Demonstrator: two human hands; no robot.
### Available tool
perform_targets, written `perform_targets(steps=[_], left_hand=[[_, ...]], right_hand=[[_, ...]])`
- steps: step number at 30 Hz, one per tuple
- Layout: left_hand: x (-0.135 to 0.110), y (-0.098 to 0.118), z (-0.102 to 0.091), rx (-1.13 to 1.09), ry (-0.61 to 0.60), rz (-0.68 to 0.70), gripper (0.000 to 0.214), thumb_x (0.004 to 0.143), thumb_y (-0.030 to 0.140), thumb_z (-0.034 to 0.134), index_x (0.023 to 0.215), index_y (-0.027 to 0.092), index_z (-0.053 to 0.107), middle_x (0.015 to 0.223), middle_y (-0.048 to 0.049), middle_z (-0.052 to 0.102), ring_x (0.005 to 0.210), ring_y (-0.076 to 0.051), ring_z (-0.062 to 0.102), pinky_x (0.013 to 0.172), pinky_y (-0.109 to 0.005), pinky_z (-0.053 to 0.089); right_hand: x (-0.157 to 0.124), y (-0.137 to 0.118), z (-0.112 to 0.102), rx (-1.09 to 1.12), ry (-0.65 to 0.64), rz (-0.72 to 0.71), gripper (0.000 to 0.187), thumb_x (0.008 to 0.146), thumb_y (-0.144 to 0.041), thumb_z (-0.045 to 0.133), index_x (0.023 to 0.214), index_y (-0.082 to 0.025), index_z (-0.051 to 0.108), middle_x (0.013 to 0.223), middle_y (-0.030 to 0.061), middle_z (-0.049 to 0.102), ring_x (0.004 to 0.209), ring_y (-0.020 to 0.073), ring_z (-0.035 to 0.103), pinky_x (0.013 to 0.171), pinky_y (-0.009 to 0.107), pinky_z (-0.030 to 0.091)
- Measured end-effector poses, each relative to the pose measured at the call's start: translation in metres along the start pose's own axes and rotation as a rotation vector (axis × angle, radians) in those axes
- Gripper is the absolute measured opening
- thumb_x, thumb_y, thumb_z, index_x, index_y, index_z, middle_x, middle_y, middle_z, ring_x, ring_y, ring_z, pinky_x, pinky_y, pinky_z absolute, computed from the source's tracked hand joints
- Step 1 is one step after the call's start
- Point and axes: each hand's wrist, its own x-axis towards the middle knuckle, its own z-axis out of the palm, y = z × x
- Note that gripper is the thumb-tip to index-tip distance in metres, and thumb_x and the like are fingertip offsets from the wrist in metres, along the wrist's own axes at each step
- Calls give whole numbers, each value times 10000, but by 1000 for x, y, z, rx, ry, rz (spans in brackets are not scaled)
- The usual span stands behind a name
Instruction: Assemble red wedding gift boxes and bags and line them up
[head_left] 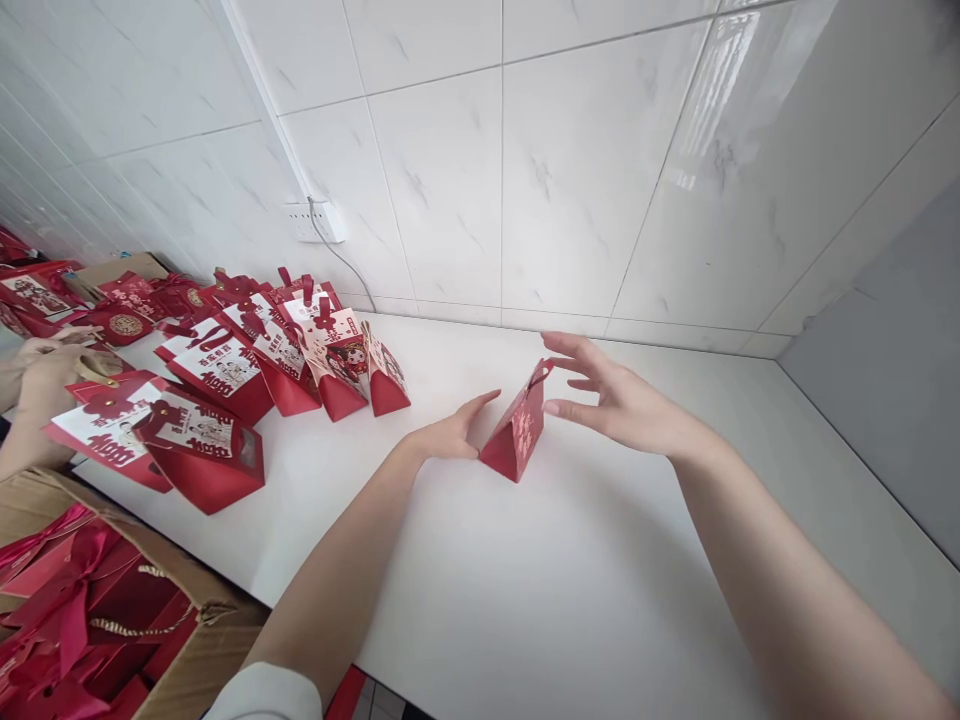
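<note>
A small red gift box [517, 432], wedge-shaped with a dark ribbon at its top, stands upright on the white table in front of me. My left hand [452, 428] is at its left side, thumb and fingers apart, its palm side close to the box; whether it touches I cannot tell. On the other side, my right hand [611, 395] hovers beside the top, fingers spread and the thumb near the upper edge. Nothing is gripped in either hand.
Several red and white gift boxes [289, 365] stand in rows at the left. A cardboard box [180, 640] of red ribboned bags sits at lower left. Another person's hands [49, 370] work at the far left. A socket [315, 222] with a cable is on the tiled wall.
</note>
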Motion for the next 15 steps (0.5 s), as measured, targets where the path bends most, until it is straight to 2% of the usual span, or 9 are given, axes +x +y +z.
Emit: perform_targets(steps=[2, 3, 4, 6, 8, 9, 12, 14, 15], left_hand=[[1, 10, 6, 19, -125, 24, 1126, 474, 274, 902, 1462, 260, 362, 1466, -166, 439, 1323, -384, 456, 976, -493, 482], [2, 14, 10, -9, -165, 46, 1157, 492, 285, 900, 1486, 261, 308, 1488, -167, 409, 1351, -377, 423, 1018, -502, 453], [4, 17, 15, -51, -185, 66, 1164, 515, 293, 895, 1498, 260, 272, 1493, -165, 401, 1361, -363, 412, 1051, -503, 426], [6, 20, 25, -116, -198, 50, 1088, 584, 322, 866, 1491, 252, 270, 1470, -153, 435, 1346, -338, 432, 1084, -499, 393], [7, 18, 31, -121, -167, -25, 938, 648, 363, 825, 1447, 237, 350, 1428, -134, 484, 1320, -330, 454, 1095, -499, 376], [7, 16, 33, -112, -134, -59, 883, 664, 380, 813, 1423, 232, 385, 1412, -127, 500, 1311, -329, 459, 1100, -499, 369], [7, 12, 32, -133, -19, -88, 928, 622, 391, 841, 1416, 231, 388, 1421, -128, 489, 1312, -335, 454, 1103, -494, 362], [8, 13, 30, -200, 7, -82, 943, 589, 382, 863, 1402, 229, 409, 1404, -134, 508, 1285, -337, 485, 1081, -488, 385], [8, 15, 29, -239, -3, -86, 885, 598, 384, 858, 1369, 224, 453, 1373, -132, 539, 1256, -333, 513, 1061, -484, 403]], right_hand=[[0, 1, 4, -20, -77, 78, 889, 763, -425, 747, 1492, -386, 239, 1553, 45, 323, 1385, 332, 375, 1022, 491, 462], [0, 1, 6, -11, -133, 109, 896, 752, -429, 754, 1488, -367, 248, 1520, 60, 381, 1349, 334, 424, 988, 473, 488], [0, 1, 8, 4, -192, 135, 827, 766, -433, 736, 1463, -344, 298, 1451, 72, 473, 1277, 324, 504, 937, 447, 518], [2, 1, 10, 14, -270, 179, 540, 834, -427, 651, 1320, -293, 458, 1204, 66, 652, 1029, 278, 649, 785, 389, 555], [5, 2, 11, -32, -241, 216, 280, 874, -403, 581, 1110, -254, 559, 964, 40, 704, 787, 230, 666, 640, 347, 526], [6, 3, 10, -59, -195, 227, 209, 877, -392, 571, 1024, -243, 579, 893, 31, 700, 721, 215, 649, 602, 334, 503], [9, 10, 5, 0, -115, 218, 147, 867, -363, 578, 911, -229, 620, 850, 21, 693, 723, 200, 635, 623, 319, 490], [11, 14, 2, 105, -111, 193, 148, 865, -356, 585, 901, -224, 642, 874, 19, 698, 769, 198, 644, 667, 317, 500], [12, 16, 2, 148, -105, 177, 149, 865, -354, 587, 898, -221, 647, 884, 18, 699, 781, 197, 648, 680, 316, 503]])
